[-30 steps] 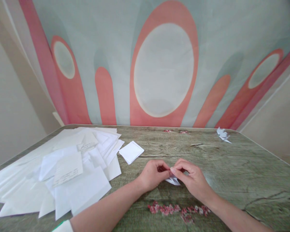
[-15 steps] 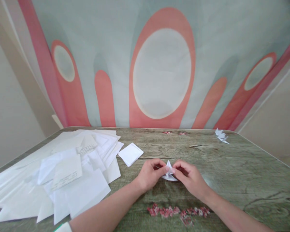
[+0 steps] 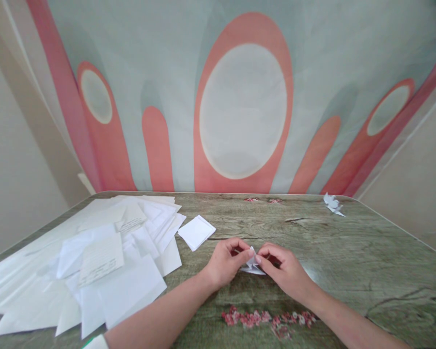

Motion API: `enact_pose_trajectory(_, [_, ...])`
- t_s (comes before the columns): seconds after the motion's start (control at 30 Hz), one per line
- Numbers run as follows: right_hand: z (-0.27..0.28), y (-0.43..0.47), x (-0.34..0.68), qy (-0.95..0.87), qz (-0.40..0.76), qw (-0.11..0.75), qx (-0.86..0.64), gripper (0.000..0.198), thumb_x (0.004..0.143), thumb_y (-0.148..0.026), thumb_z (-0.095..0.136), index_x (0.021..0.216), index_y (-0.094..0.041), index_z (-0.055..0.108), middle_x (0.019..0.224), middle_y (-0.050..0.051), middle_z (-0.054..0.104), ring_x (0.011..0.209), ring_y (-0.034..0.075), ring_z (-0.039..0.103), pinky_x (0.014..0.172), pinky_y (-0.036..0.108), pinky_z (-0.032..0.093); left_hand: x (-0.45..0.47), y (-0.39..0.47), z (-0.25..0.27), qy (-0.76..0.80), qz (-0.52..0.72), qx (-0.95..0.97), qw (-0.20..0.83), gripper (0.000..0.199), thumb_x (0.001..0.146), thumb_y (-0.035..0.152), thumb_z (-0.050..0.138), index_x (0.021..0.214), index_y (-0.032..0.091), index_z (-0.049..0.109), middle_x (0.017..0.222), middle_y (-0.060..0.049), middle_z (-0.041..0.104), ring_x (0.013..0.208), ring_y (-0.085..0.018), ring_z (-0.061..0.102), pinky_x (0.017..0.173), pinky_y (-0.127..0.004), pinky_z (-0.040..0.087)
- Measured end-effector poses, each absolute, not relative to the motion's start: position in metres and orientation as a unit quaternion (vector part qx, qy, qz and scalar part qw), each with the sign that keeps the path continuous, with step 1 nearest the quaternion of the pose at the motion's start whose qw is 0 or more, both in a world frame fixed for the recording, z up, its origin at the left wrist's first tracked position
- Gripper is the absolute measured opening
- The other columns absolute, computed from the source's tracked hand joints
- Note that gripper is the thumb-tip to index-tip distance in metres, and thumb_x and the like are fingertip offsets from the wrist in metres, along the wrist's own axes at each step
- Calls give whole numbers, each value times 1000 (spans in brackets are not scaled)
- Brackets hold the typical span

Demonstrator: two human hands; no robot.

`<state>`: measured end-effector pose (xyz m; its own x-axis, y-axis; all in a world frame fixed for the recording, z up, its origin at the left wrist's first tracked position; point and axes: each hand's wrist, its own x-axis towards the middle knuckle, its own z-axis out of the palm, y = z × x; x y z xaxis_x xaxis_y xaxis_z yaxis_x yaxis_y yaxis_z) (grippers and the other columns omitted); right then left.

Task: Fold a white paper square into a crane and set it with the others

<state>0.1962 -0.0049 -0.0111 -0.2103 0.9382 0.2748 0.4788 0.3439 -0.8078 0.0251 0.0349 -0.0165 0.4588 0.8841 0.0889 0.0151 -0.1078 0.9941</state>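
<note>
A small piece of folded white paper point(image 3: 253, 269) is held between my two hands above the middle of the table, its point up and a wider flap below. My left hand point(image 3: 228, 261) pinches it from the left with thumb and forefinger. From the right, my right hand point(image 3: 281, 266) grips its upper part in the same way. The fingertips partly cover the folds. Closest to my left hand lies a small stack of square white paper point(image 3: 196, 232).
A wide heap of white sheets point(image 3: 131, 286), some with print, spreads over the left of the wooden table point(image 3: 349, 271). Folded paper pieces point(image 3: 333, 204) lie at the far right. Pink flower patterns point(image 3: 254, 318) mark the tabletop. A patterned backdrop point(image 3: 181, 97) rises behind.
My right hand has shifted slightly left, closer to the left one. The paper's tip sits lower and more covered by the fingers. My left hand has hardly moved.
</note>
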Motion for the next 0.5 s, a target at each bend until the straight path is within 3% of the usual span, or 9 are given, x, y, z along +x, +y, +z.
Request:
enact_pose_trajectory(0.1, [-9,-5,196,-737,277,387,-480,21,85,-31,49,72,-18,59,69,1,55,64,13,53,58,23,41,24,33,-10,355,384,673,523,27,76,39,61,71,12,61,63,0,55,57,-10,48,54,-20,38])
enact_pose_trajectory(0.23, [-10,-3,200,-771,198,385,-467,20,87,-26,47,75,-19,62,72,3,57,69,15,55,63,26,43,22,34,-4,341,380,743,433,30,83,37,52,70,13,64,70,-3,59,69,-13,54,67,-23,41])
enact_pose_trajectory(0.4, [-17,1,210,-831,52,334,-442,21,87,-19,45,86,-22,66,79,5,62,75,17,56,68,29,44,20,36,-1,346,372,769,389,31,88,36,44,85,16,68,81,-4,65,78,-16,56,75,-25,42])
enact_pose_trajectory(0.5, [-19,3,212,-848,21,305,-432,22,87,-18,46,88,-23,67,80,5,62,75,17,56,67,29,44,20,36,-2,344,345,797,356,26,86,32,47,85,18,69,82,-4,66,79,-16,58,77,-25,42])
